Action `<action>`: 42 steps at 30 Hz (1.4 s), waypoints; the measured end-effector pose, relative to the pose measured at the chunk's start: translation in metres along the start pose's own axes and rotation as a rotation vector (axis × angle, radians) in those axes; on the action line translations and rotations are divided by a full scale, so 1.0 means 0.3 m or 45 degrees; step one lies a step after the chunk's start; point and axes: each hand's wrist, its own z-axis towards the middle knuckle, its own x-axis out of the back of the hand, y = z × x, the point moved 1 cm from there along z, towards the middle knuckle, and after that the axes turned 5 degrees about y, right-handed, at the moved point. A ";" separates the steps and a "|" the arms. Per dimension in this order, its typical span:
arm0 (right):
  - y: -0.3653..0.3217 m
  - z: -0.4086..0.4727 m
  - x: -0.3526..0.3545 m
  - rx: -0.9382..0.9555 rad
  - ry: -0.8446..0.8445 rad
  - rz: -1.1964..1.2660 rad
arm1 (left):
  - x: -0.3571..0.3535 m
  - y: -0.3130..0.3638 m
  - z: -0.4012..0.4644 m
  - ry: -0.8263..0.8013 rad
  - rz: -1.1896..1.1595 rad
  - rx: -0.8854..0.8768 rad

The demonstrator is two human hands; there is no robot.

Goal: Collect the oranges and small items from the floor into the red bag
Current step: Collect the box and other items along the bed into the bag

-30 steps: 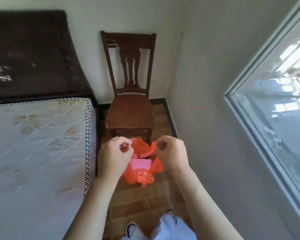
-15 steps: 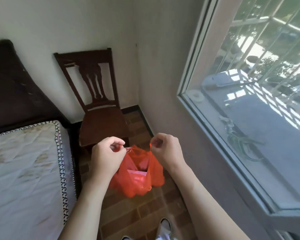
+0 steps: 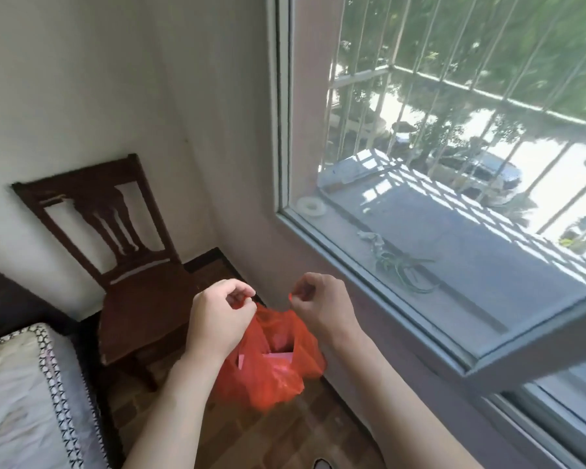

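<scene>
Fingers of my left hand and right hand each pinch a handle of the red bag, hanging above the floor near the chair; I'd hold both handles level so the pink item stays inside.

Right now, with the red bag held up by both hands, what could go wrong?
1. The left hand and right hand only pinch the thin handles of the red bag; one could slip, and the bag would probably tip.
2. The bag's mouth is open, so the pink item inside might fall out.
3. The bag hangs near the wooden chair and could snag on it.
</scene>
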 end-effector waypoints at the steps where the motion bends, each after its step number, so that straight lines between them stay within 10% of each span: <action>1: 0.002 -0.015 0.020 -0.020 0.043 -0.001 | -0.001 0.017 0.008 -0.036 -0.012 -0.044; 21: 0.251 -0.647 0.393 -0.541 0.589 -0.128 | -0.258 0.257 -0.318 -0.647 -0.304 -0.374; 42: 1.166 -1.210 0.477 -1.145 0.318 -0.054 | -1.013 0.169 -1.127 -1.139 0.207 -0.293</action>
